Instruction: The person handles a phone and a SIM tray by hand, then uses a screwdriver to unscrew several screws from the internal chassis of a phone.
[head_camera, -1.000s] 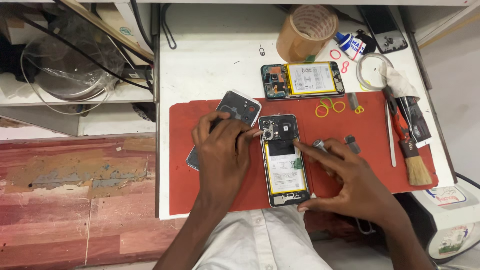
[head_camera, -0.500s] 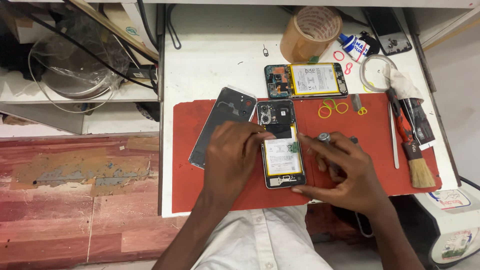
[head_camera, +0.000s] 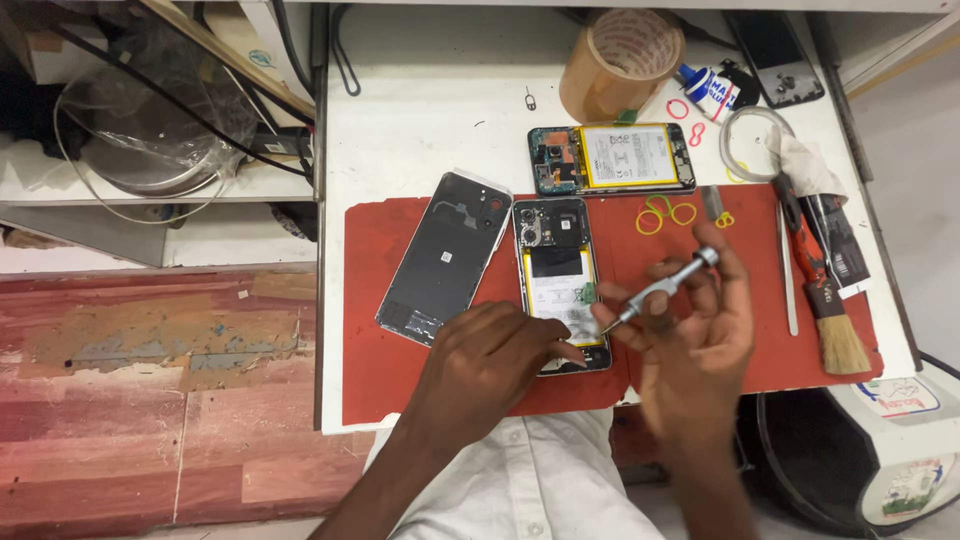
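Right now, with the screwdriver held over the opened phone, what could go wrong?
1. The screwdriver tip hangs close to the opened phone and its battery; a slip might scratch or pierce it.
2. The left hand steadies only the phone's lower end, so the phone may pivot on the red mat.
3. The removed back cover lies just beside that hand and could be nudged.

Along the far edge of the white table (head_camera: 430, 120) stand a roll of brown tape (head_camera: 620, 62) and a second opened phone with a yellow battery (head_camera: 612, 158). A grey back cover (head_camera: 445, 255) lies on the red mat's (head_camera: 385, 360) left half, and yellow rubber bands (head_camera: 667, 213) lie near the mat's far edge. A brush (head_camera: 820, 295) and tweezers (head_camera: 788, 265) lie along the right edge.
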